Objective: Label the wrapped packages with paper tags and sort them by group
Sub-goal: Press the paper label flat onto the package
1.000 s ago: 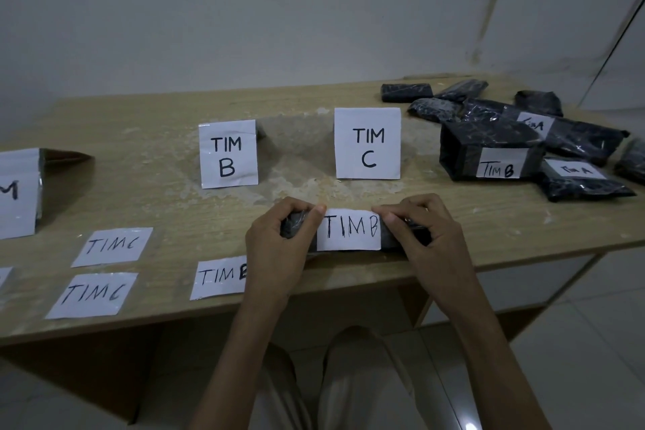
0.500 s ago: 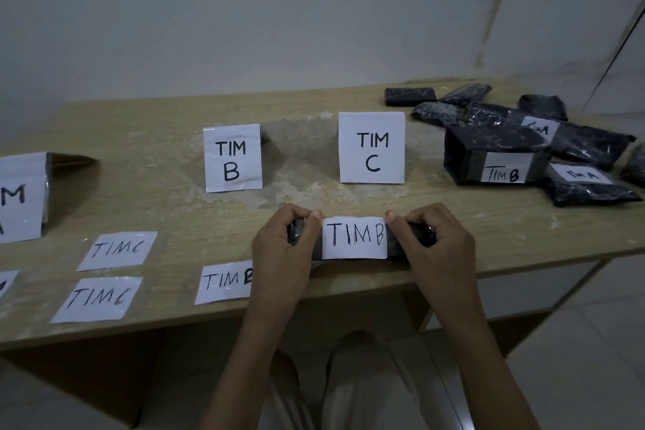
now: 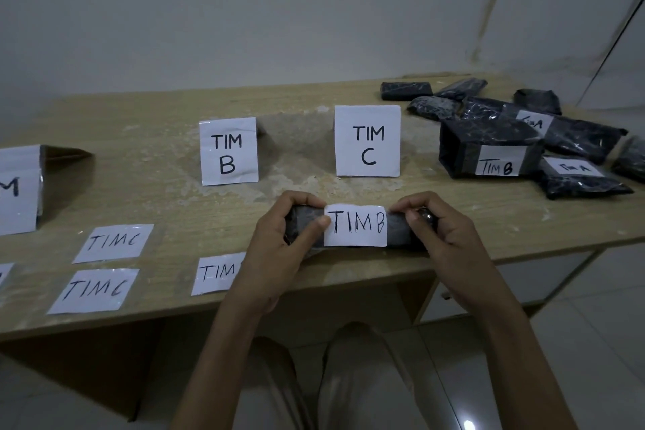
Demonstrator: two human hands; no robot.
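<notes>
Both ends of the dark wrapped package [image 3: 401,232] are gripped: the left hand [image 3: 279,248] curls its fingers [image 3: 300,198] round the left end, the right hand [image 3: 445,237] round the right. It lies near the counter's [image 3: 157,206] front edge, long axis left-to-right, TIM B tag [image 3: 356,225] facing the camera.

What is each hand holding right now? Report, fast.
Left hand: grips the wrapped package at its left end, thumb on its TIM B tag.
Right hand: grips the package's right end, beside the tag.

Light wooden table [image 3: 139,136] with scuffed top, pale wall [image 3: 244,10] behind, glossy tiled floor [image 3: 576,342] below
</notes>
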